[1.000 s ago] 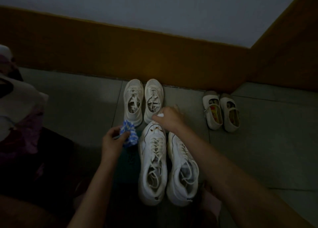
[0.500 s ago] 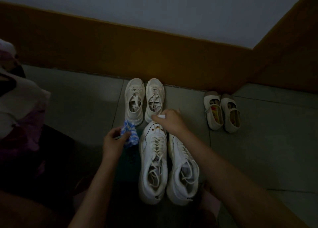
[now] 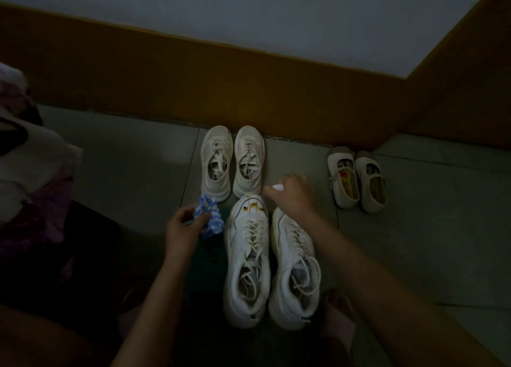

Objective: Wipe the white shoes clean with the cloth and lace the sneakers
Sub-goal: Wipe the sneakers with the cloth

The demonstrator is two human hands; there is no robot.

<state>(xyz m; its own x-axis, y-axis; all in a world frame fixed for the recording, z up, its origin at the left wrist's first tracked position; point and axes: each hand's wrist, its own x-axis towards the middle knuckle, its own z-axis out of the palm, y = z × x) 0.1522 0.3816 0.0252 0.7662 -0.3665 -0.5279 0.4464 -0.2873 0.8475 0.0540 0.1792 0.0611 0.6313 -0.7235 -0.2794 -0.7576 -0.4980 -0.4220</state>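
Note:
Two white laced sneakers stand side by side on the tiled floor, the left sneaker (image 3: 246,258) and the right sneaker (image 3: 297,278), toes pointing away from me. My left hand (image 3: 182,231) grips a bunched blue-and-white cloth (image 3: 208,214) just left of the left sneaker's toe. My right hand (image 3: 293,195) hovers over the right sneaker's toe, fingers curled around a small white thing (image 3: 278,187) that is too small to identify. My forearm hides that toe.
A second, beige pair of sneakers (image 3: 232,162) stands beyond, near the brown skirting (image 3: 193,84). Small cream strap shoes (image 3: 356,182) sit at the right. Bundled fabric (image 3: 30,167) lies at the left edge. A dark green thing (image 3: 207,256) lies beside the left sneaker.
My right hand has shifted a little to the right, from the left sneaker's toe to above the right sneaker's toe. The left hand with the cloth has barely moved.

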